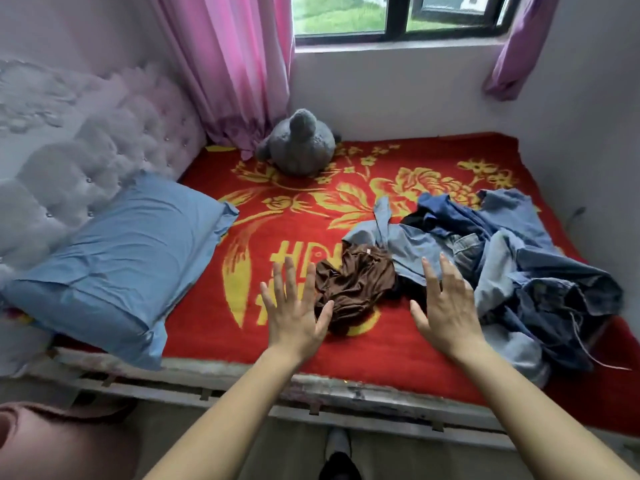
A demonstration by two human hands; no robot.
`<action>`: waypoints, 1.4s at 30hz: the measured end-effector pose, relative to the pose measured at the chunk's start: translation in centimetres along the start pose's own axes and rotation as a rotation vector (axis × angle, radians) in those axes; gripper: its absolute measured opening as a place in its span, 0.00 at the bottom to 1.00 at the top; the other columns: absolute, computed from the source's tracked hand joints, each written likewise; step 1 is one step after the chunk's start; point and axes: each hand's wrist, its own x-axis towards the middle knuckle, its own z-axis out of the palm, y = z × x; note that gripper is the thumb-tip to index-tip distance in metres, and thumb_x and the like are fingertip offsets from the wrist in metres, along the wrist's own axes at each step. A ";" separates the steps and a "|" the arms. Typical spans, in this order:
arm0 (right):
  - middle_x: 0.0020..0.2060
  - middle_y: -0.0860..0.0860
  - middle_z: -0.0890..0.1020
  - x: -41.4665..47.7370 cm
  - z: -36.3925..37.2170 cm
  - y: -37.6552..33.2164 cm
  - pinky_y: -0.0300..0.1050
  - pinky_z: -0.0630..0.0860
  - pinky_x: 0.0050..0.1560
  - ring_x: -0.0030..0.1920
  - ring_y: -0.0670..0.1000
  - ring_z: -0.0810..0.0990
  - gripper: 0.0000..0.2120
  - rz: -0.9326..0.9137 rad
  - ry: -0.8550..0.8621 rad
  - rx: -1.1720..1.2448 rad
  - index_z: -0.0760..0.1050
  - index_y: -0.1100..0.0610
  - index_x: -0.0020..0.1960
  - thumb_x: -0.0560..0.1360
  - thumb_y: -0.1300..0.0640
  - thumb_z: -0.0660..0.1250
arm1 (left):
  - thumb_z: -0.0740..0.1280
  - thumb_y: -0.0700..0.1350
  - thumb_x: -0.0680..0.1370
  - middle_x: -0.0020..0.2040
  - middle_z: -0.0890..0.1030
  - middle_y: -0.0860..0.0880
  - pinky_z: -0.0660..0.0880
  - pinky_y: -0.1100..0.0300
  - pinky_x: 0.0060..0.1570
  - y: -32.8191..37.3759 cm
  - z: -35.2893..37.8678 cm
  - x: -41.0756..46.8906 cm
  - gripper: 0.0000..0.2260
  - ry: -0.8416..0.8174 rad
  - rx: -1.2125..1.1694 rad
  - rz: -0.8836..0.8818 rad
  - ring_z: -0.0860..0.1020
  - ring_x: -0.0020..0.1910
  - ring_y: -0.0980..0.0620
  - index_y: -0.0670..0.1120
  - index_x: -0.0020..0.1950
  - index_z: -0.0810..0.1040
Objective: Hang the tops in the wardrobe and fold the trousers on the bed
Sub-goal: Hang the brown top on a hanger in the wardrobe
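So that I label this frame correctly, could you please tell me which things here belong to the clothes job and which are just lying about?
Belonging to the job: brown garment, light blue garment, heap of denim clothes, the bed, and the open left hand and right hand.
Just lying about: blue pillow, grey plush toy, pink curtain.

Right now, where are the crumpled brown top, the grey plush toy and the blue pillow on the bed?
crumpled brown top (360,282): head view, middle of the bunched fabric.
grey plush toy (299,147): head view, its rounded body.
blue pillow (114,261): head view, centre of its upper face.
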 end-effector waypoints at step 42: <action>0.50 0.52 0.83 8.3 36.2 14.9 0.46 0.71 0.46 0.54 0.57 0.81 0.20 -0.134 -1.381 -0.003 0.71 0.44 0.57 0.74 0.31 0.58 | 0.66 0.69 0.69 0.51 0.82 0.52 0.71 0.55 0.43 2.4 38.4 4.1 0.32 -0.989 -0.285 -0.160 0.80 0.52 0.47 0.55 0.67 0.66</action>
